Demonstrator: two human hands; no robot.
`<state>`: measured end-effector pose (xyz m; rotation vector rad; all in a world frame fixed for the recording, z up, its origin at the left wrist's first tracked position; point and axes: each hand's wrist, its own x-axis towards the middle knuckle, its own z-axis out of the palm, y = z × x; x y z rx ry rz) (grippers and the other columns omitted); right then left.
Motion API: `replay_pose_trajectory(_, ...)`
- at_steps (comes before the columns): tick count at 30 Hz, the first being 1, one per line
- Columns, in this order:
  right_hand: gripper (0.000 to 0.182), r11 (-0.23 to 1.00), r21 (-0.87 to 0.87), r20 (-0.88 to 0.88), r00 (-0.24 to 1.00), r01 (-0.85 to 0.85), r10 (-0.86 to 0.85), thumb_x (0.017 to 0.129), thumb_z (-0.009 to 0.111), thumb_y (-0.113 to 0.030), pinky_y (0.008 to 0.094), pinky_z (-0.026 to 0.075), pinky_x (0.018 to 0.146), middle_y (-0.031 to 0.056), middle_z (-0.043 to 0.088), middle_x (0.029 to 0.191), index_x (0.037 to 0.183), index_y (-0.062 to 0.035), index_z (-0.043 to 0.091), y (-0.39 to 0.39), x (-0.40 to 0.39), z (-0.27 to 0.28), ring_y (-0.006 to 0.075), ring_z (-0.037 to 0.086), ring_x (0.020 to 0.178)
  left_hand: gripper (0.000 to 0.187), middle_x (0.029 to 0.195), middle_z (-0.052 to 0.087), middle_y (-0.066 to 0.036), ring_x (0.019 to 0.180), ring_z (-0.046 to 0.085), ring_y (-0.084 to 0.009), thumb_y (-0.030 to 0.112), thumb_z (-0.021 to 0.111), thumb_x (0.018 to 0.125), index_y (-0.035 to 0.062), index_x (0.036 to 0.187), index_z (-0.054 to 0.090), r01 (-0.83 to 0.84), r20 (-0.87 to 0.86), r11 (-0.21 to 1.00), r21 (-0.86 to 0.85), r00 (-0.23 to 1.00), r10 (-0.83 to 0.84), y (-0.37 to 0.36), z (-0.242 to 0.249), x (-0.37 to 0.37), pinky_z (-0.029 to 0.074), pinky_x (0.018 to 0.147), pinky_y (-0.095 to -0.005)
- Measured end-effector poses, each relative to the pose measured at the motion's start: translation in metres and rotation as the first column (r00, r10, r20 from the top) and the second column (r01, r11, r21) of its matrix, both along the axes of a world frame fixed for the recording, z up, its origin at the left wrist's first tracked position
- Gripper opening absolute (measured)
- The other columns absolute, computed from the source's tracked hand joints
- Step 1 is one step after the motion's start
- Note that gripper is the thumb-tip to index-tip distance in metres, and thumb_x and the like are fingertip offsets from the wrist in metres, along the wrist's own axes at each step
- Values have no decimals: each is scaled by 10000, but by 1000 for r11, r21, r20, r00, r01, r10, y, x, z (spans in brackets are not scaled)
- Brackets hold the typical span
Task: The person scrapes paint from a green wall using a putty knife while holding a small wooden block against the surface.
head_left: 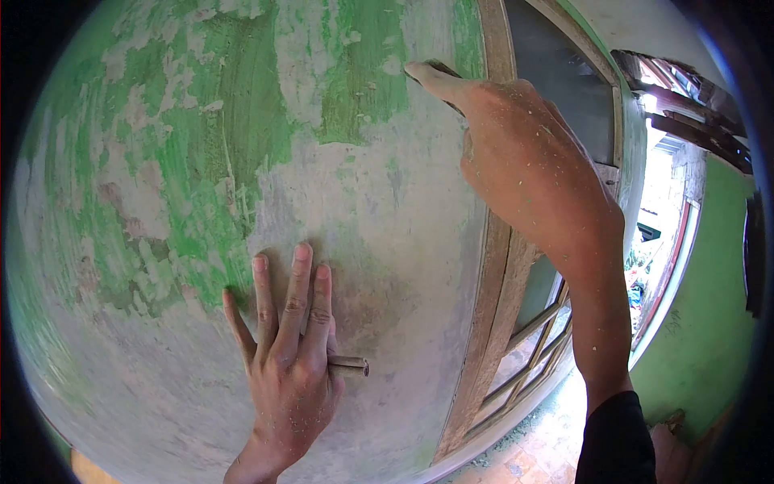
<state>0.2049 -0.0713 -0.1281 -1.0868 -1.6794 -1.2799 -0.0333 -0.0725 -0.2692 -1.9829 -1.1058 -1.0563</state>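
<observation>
My left hand [293, 347] presses against the wall [403, 266], its fingers spread and stretched upward. A short grey tube-like piece [349, 367] sticks out beside its thumb; whether the palm grips it is hidden. Up at the right, my right hand [524, 137] is closed, its index finger stretched along a thin dark-edged scraper [442, 68] that meets the wall near the window frame. Most of the scraper lies hidden behind the fingers. Patchy green paint [242, 89] covers the wall's upper left, while bare grey-white plaster shows around and below my left hand. Small green flakes cling to both hands.
A wooden frame [476, 331] with a dark pane [560, 77] and slatted lower bars [524, 363] borders the wall on the right. Beyond it is a bright doorway [657, 218] and a green wall [705, 298]. Flakes litter the tiled floor [532, 456].
</observation>
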Motion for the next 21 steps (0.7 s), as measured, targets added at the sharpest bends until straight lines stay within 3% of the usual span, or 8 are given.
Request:
replay_pose_trajectory(9,299,989,139,102,993,43,-58,882,597,-40,482,496,920,141,569,1049,1174,-51,529,-9,-8,-4,345,591,1026,546,1605,369,-88,1499,248,-432,30,573,921,43,1462,501,-4,-1,1000,0,1000,4,-1,0,1,120,1159,-705)
replay_pose_trajectory(11,617,987,-131,-124,987,89,-105,845,491,81,432,429,1065,197,645,1233,1428,-112,543,-26,-22,-12,363,581,1163,550,1607,365,-91,1499,248,-433,32,574,920,43,1465,497,-1,-6,1000,-2,1000,1,-1,0,0,118,1159,-705)
replay_pose_trajectory(14,617,1000,4,-70,997,-19,19,844,500,71,434,429,1056,195,643,1237,1431,-113,539,-3,-8,2,362,578,1169,558,1610,358,-94,1499,247,-435,33,574,918,43,1469,491,4,-10,1000,5,1000,-3,0,-1,0,116,1159,-706)
replay_pose_trajectory(18,610,997,74,-22,1000,3,-2,840,492,73,447,449,1024,235,655,1158,1422,-100,543,-6,-17,6,394,604,1104,574,1614,348,-92,1499,248,-434,36,576,913,48,1479,479,9,-22,1000,-17,1000,-9,-2,2,-3,118,1159,-705)
replay_pose_trajectory(20,284,998,-23,2,998,56,-56,918,548,-52,480,498,919,165,589,1061,1200,-30,531,-6,-14,-4,346,608,1028,581,1614,349,-91,1499,249,-431,36,579,909,51,1481,477,16,-27,1000,-19,999,-17,-3,1,-6,118,1159,-705)
replay_pose_trajectory(21,284,998,-14,0,998,59,-59,918,548,-52,480,498,919,165,589,1061,1200,-30,531,-9,-15,0,346,608,1028,588,1613,350,-91,1499,251,-429,37,581,906,54,1483,474,23,-36,1000,-20,999,-23,-3,2,-6,119,1160,-705)
